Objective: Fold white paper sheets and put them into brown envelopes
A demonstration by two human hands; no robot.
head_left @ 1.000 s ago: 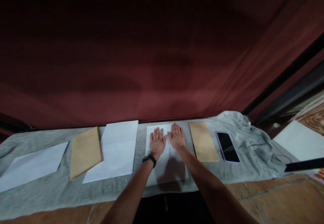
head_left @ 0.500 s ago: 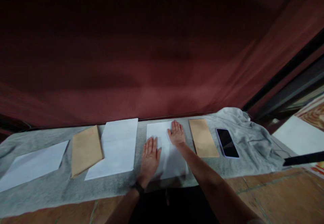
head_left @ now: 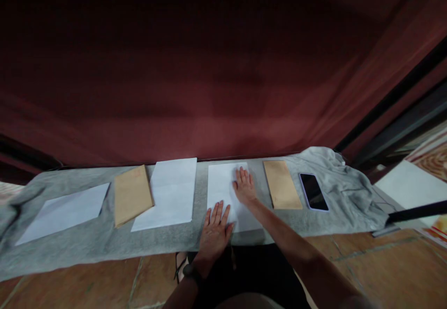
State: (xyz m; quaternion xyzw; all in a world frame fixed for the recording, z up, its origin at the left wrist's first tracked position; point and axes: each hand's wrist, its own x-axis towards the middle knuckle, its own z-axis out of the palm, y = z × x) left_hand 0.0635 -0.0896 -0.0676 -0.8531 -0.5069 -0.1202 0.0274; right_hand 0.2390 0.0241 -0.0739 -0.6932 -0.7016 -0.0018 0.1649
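Note:
A white sheet of paper (head_left: pixel 221 181) lies on the grey cloth in front of me. My left hand (head_left: pixel 214 232) rests flat near its lower left corner, fingers spread. Higher up, by the sheet's right edge, my right hand (head_left: pixel 245 188) lies flat with its fingers slightly apart. Neither hand grips anything. To the right of the sheet is a brown envelope (head_left: pixel 282 185). On the left, brown envelopes (head_left: pixel 132 196) partly cover a pile of larger white paper (head_left: pixel 174 192).
A phone (head_left: pixel 314 192) with a dark screen lies right of the envelope. Another white sheet (head_left: pixel 66 213) is at far left. The grey cloth (head_left: pixel 104 243) bunches up at its right end. A dark red wall (head_left: pixel 223 132) rises behind, and tiled floor (head_left: pixel 87 281) shows in front.
My left hand has slid down the sheet toward its near edge. My right hand stays at almost the same place, and the view has shifted slightly.

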